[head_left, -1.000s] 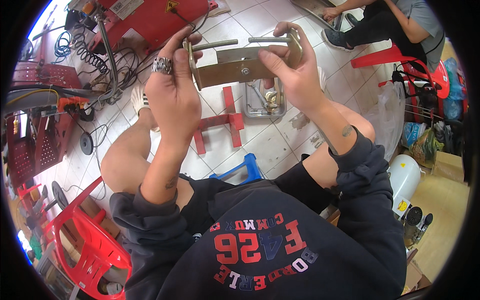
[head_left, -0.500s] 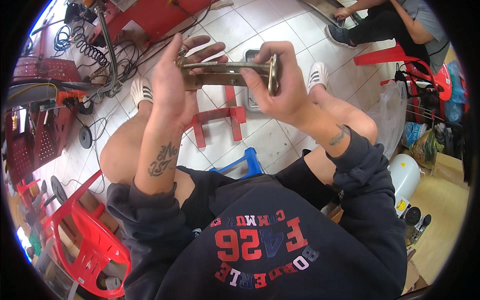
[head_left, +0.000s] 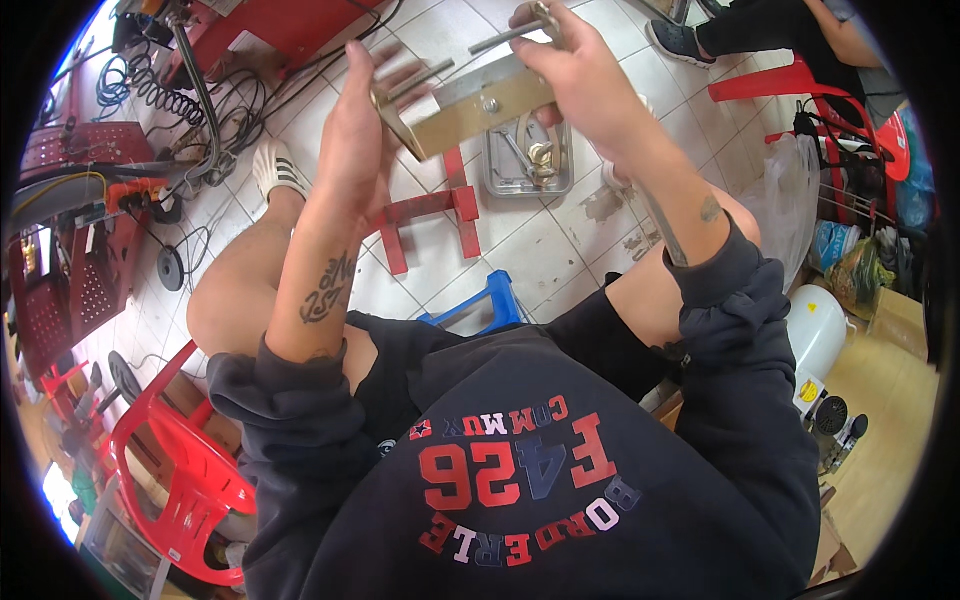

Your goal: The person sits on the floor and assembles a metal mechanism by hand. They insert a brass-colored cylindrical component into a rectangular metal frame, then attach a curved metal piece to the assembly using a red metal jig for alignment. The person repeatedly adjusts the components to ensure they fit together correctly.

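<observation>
In front of me, above the floor, is a brass-coloured metal bracket point(head_left: 470, 112) with a bolt head in its flat bar and an end plate at its left. My right hand point(head_left: 590, 85) is closed around the bracket's right end, thumb on top and a fingertip below the bar. A thin rod point(head_left: 500, 41) sticks out leftward from that hand. A second rod point(head_left: 422, 78) extends from the left plate, and a gap shows between the two. My left hand point(head_left: 350, 135) lies with its palm against the left end, thumb up and blurred fingers spread.
Below the bracket sits a plastic tray point(head_left: 570, 180) with wrenches and brass-coloured parts. Beside it stands a red metal frame point(head_left: 425, 205); a blue stool point(head_left: 495, 300) is nearer me. Red chairs point(head_left: 190, 500) stand left and right, a seated person point(head_left: 760, 30) far right. Cables and red machinery point(head_left: 80, 180) fill the left.
The bracket has tilted, its right end rising and its flat bar now facing me. The rod spanned both ends before; now two pieces show. My right hand moved up, uncovering the tray.
</observation>
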